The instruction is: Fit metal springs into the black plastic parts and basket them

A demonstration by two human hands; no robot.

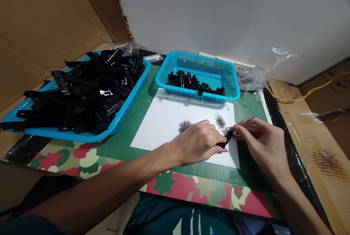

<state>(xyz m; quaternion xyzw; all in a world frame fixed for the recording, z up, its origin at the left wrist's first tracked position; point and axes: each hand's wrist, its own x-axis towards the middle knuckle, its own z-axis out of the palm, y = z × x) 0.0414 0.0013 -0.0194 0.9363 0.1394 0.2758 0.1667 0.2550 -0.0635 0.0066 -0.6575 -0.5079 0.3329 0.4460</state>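
Our left hand (202, 140) clamps part (228, 140), likely steadying it; right hand (264, 138) pinches thin tool (249, 120) by part's far end.

The held part (228, 140) is black. The ten o'clock basket (129, 104) and twelve o'clock basket (212, 79) are blue, their pieces (75, 80) black. The paper (161, 122) is white, the mat (117, 145) green; the bench edge (183, 187) at six o'clock mixes red, cream, green shapes.

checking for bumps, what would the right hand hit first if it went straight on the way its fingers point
Most likely the black plastic part held in the left hand: its far end lies just ahead of the right hand. Depth is unclear here, so they may already touch.
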